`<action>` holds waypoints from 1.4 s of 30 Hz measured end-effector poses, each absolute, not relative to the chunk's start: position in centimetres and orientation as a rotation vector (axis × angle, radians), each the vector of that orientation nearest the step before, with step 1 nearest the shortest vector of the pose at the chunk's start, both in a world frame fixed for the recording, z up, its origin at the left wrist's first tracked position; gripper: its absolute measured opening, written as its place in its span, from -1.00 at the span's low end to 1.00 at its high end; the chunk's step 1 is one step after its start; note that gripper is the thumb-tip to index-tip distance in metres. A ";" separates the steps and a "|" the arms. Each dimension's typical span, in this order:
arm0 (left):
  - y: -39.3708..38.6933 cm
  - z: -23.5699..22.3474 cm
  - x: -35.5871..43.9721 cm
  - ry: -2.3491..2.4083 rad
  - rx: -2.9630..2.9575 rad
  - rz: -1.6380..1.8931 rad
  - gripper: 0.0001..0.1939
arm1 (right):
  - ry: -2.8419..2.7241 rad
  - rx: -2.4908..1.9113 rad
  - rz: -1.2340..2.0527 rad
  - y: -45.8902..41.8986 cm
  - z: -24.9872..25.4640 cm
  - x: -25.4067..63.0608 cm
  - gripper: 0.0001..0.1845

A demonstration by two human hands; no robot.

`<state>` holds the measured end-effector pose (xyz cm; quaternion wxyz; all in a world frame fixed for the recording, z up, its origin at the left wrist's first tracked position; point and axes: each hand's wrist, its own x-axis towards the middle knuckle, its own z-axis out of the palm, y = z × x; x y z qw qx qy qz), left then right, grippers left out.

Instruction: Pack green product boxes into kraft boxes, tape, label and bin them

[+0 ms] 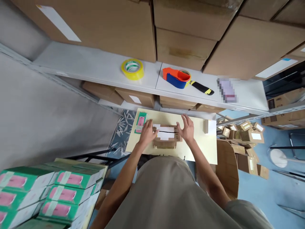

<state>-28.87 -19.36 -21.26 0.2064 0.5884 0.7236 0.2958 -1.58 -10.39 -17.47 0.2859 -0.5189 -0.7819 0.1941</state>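
A small brown cardboard box (177, 137) lies on the cream-coloured table in front of me, with a white label (165, 135) and a dark line across its top. My left hand (147, 132) is at its left end, thumb over the edge and fingers apart. At the right end is my right hand (186, 128), thumb and fingers spread, its thumb close to the box edge. Whether either hand presses on the box, I cannot tell. Just left of my left hand rests a green box with a pink picture (141, 121).
A shelf (100, 62) ahead holds yellow tape (132, 69), an orange-and-blue tape dispenser (176, 78), a black-handled cutter (202, 88) and large cartons (186, 47). A white box (210, 126) stands table-right. Stacked green boxes (65, 193) are lower left; small cartons (250, 135) lie on the right floor.
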 end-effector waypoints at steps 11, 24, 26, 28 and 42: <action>-6.3 -5.9 -26.2 1.715 1.911 1.363 -0.59 | -2.280 -1.273 0.162 9.8 -7.3 -11.6 -0.49; -23.1 -12.2 -22.8 1.744 1.324 1.394 -0.73 | -1.882 -1.175 1.243 -14.2 -12.7 -6.0 -0.33; -25.4 -12.9 -22.5 1.786 1.244 1.325 -0.70 | -1.726 -1.161 1.475 -18.0 -14.1 -5.8 -0.32; -27.1 -13.6 -22.5 1.778 1.173 1.261 -0.66 | -1.622 -1.154 1.616 -20.3 -15.1 -5.8 -0.31; -26.5 -12.4 -26.0 1.417 0.919 1.234 -0.30 | -1.662 -1.162 1.904 -21.5 -15.0 -3.6 -0.25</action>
